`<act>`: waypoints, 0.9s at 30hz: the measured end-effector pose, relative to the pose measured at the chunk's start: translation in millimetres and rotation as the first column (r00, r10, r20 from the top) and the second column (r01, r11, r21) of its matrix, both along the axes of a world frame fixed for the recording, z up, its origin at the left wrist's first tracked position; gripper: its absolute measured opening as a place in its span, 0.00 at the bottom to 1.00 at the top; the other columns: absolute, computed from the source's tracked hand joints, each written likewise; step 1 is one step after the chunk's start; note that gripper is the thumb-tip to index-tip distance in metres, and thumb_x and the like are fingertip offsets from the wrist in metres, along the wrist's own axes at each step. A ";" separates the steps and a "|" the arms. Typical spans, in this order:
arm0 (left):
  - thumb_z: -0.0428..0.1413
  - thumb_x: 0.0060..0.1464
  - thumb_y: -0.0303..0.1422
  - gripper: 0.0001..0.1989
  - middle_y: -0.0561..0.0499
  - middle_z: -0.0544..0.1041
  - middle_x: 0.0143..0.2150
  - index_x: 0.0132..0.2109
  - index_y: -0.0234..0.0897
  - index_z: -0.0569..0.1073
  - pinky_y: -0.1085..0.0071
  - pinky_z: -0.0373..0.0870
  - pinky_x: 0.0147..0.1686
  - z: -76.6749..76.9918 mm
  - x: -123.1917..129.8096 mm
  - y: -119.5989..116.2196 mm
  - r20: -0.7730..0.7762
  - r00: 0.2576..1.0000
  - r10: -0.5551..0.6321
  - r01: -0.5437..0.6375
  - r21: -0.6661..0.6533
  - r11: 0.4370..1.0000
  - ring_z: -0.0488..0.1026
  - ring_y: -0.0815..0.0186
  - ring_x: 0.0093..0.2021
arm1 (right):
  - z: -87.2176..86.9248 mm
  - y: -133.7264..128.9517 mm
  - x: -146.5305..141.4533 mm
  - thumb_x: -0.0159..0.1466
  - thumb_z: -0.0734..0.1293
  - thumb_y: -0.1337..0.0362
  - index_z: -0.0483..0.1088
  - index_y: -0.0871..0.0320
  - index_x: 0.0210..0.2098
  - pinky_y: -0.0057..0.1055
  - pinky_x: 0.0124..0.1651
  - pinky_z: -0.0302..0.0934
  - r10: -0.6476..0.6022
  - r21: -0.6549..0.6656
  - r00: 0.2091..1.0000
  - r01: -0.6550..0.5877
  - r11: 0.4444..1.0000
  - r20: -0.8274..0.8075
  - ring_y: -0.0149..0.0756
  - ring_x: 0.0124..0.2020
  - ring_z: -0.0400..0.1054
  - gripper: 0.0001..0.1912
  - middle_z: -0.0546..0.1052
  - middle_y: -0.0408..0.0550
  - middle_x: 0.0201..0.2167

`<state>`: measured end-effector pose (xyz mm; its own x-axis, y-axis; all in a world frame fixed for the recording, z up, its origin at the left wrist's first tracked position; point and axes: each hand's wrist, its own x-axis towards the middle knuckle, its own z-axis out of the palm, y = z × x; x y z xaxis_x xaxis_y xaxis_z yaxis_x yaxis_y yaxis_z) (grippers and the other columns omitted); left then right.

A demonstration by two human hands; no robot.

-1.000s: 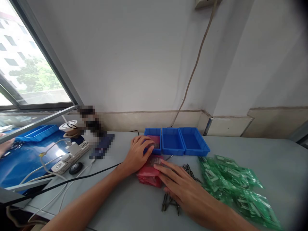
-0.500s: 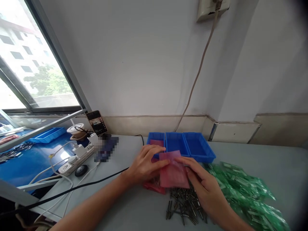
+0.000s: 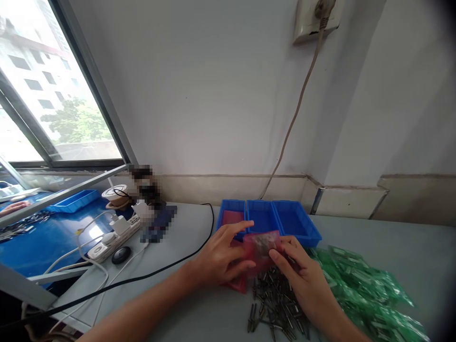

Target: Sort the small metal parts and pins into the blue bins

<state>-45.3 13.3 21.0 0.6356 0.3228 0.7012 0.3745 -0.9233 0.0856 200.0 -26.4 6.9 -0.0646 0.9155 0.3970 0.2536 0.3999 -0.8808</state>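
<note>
My right hand [image 3: 302, 273] pinches a small pink plastic bag [image 3: 261, 247] between thumb and fingers. A greyish shape shows through the bag; I cannot make out what it is. At the bag's left edge, my left hand [image 3: 224, 254] has its fingers apart, with the index finger stretched above the bag. Beneath both hands lies a pile of dark metal rod-like pieces [image 3: 276, 299] on the grey table. More pink bags [image 3: 238, 284] lie under my left hand, partly hidden by it.
Three joined blue trays [image 3: 294, 221] stand against the wall, pink material in the left one. Green plastic packets [image 3: 370, 285] are heaped at the right. Leftward are a black cable [image 3: 153, 274], a power strip [image 3: 114, 240] and a black mouse [image 3: 121, 255].
The pink bag has turned in my right hand, and the greyish shape now shows through it. My left fingers have spread away from the bag. The view has shifted slightly.
</note>
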 end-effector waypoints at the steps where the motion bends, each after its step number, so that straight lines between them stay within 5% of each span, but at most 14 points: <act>1: 0.56 0.73 0.42 0.17 0.35 0.60 0.76 0.41 0.33 0.80 0.53 0.71 0.67 0.3 -0.6 0.0 -0.007 1.000 0.000 0.000 0.027 1.000 0.66 0.49 0.70 | 0.0 0.7 0.5 0.72 0.68 0.49 0.76 0.52 0.32 0.30 0.45 0.67 -0.014 -0.016 1.000 0.014 1.000 -0.022 0.40 0.41 0.71 0.17 0.75 0.47 0.40; 5: 0.56 0.72 0.47 0.19 0.41 0.64 0.76 0.45 0.36 0.81 0.52 0.67 0.70 2.7 -2.2 1.5 -0.058 0.998 0.010 -0.001 0.164 0.986 0.60 0.46 0.74 | 1.8 0.8 1.3 0.69 0.70 0.44 0.74 0.53 0.31 0.29 0.34 0.64 -0.034 -0.148 0.996 0.021 0.989 -0.083 0.37 0.30 0.65 0.21 0.72 0.43 0.28; 10: 0.48 0.75 0.52 0.25 0.44 0.77 0.67 0.53 0.37 0.80 0.53 0.66 0.68 5.3 -2.5 2.3 -0.120 0.993 -0.015 0.042 0.219 0.975 0.62 0.49 0.73 | 5.3 -3.5 -0.2 0.69 0.68 0.40 0.76 0.54 0.32 0.28 0.34 0.65 0.017 -0.215 0.993 -0.042 0.976 -0.118 0.37 0.30 0.67 0.24 0.75 0.44 0.29; 14: 0.47 0.77 0.44 0.21 0.42 0.78 0.65 0.55 0.34 0.79 0.53 0.68 0.65 4.7 -2.9 0.9 -0.089 0.995 -0.034 0.051 0.194 0.980 0.67 0.50 0.69 | 3.9 -3.8 1.8 0.73 0.65 0.42 0.78 0.53 0.33 0.27 0.49 0.68 -0.059 -0.085 0.995 0.052 0.995 -0.080 0.40 0.43 0.73 0.24 0.79 0.47 0.42; 17: 0.51 0.71 0.29 0.14 0.42 0.79 0.64 0.58 0.33 0.77 0.55 0.70 0.64 5.3 -2.0 -0.6 -0.068 0.997 -0.031 0.042 0.173 0.984 0.69 0.53 0.67 | 3.0 -3.2 4.3 0.75 0.62 0.43 0.82 0.50 0.47 0.31 0.60 0.65 -0.051 -0.065 0.996 0.046 0.997 -0.067 0.44 0.57 0.72 0.22 0.78 0.48 0.59; 19: 0.51 0.68 0.22 0.20 0.41 0.80 0.62 0.63 0.33 0.74 0.57 0.72 0.63 5.3 -1.5 -0.7 -0.031 0.999 -0.034 0.039 0.176 0.984 0.70 0.54 0.66 | 3.4 -3.7 5.0 0.76 0.61 0.43 0.82 0.49 0.52 0.36 0.63 0.65 -0.010 -0.088 0.998 0.004 0.996 -0.066 0.47 0.60 0.72 0.24 0.79 0.48 0.59; 22: 0.49 0.69 0.20 0.25 0.42 0.82 0.56 0.70 0.34 0.69 0.59 0.73 0.60 3.1 -2.1 0.9 -0.007 1.000 -0.012 0.013 0.195 0.981 0.72 0.56 0.61 | 5.1 -5.6 4.7 0.77 0.59 0.45 0.84 0.49 0.48 0.41 0.67 0.62 0.023 -0.077 0.998 -0.027 0.997 -0.062 0.50 0.61 0.71 0.25 0.82 0.49 0.54; 27: 0.49 0.73 0.25 0.20 0.43 0.80 0.45 0.68 0.35 0.71 0.62 0.75 0.52 -2.9 -3.6 2.8 0.010 1.000 0.023 -0.024 0.131 0.991 0.75 0.58 0.50 | 5.9 -5.8 4.8 0.74 0.63 0.50 0.81 0.48 0.53 0.40 0.63 0.65 0.025 -0.083 0.999 -0.029 0.996 -0.047 0.48 0.58 0.74 0.18 0.82 0.48 0.54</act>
<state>-48.8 16.1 18.1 0.6230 0.2427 0.7436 0.3964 -0.9175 -0.0326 204.9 -32.1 12.9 -0.0732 0.9438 0.3222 0.2023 0.3304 -0.9219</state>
